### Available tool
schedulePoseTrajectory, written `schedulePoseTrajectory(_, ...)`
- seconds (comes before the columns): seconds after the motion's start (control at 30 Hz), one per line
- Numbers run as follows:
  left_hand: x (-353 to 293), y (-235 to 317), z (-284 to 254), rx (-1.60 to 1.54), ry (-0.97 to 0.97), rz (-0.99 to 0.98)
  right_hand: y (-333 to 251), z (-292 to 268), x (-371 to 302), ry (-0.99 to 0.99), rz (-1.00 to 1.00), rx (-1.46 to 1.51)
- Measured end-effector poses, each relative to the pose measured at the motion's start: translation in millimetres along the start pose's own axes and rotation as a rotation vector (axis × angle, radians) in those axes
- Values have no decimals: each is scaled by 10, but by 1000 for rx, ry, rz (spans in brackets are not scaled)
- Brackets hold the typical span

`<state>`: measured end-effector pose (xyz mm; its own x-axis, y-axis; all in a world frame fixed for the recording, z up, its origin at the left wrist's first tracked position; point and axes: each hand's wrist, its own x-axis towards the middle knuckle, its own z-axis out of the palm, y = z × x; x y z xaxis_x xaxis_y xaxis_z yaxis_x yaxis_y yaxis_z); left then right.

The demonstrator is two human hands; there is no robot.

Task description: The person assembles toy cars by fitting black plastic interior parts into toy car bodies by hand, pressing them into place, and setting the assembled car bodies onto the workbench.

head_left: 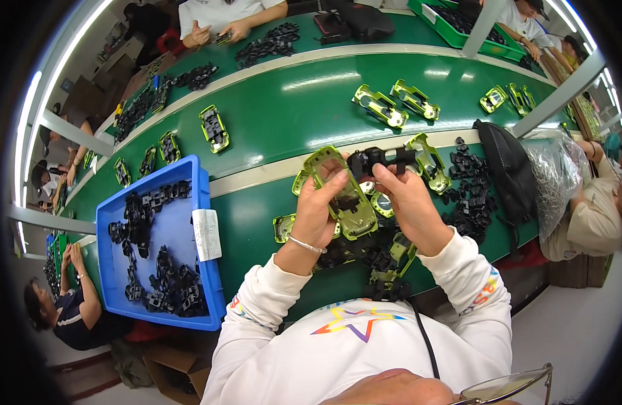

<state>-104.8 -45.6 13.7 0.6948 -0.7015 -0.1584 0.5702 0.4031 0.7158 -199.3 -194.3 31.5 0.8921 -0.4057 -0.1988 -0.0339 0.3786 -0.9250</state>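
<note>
My left hand (316, 212) is closed on a lime-green toy car body shell (357, 210), its hollow side turned partly toward me. Between the thumb and fingers of my right hand (413, 209) is a black plastic part (375, 160), close to the shell's upper right edge; whether the two touch, I cannot tell. Just beyond my right fingers lies another green car shell (430, 164). Beneath my hands, more green shells and black parts (375, 260) are piled on the bench, partly hidden by my hands.
A blue bin (215, 283) of black parts stands at my left. On my right are loose black parts (469, 192), a black bag (505, 172) and a clear plastic bag (560, 179). Green shells (380, 106) sit on the green conveyor (277, 118) ahead. Other people work around the line.
</note>
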Motion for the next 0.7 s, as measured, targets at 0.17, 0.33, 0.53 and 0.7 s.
schedulePoseTrajectory(0.17,21,-1,-45,10,96,14,-48,-163,-60,-5,162,-79)
schedulePoseTrajectory(0.33,71,66,-30,-65,48,-63,-261,-210,-101,22,-563,-816)
schedulePoseTrajectory(0.53,39,171,-72,-64,56,-144,-464,-325,-30,-213,-630,-1054)
schedulePoseTrajectory(0.7,72,142,-204,-40,81,-155,-428,-306,-77,-208,-575,-1101)
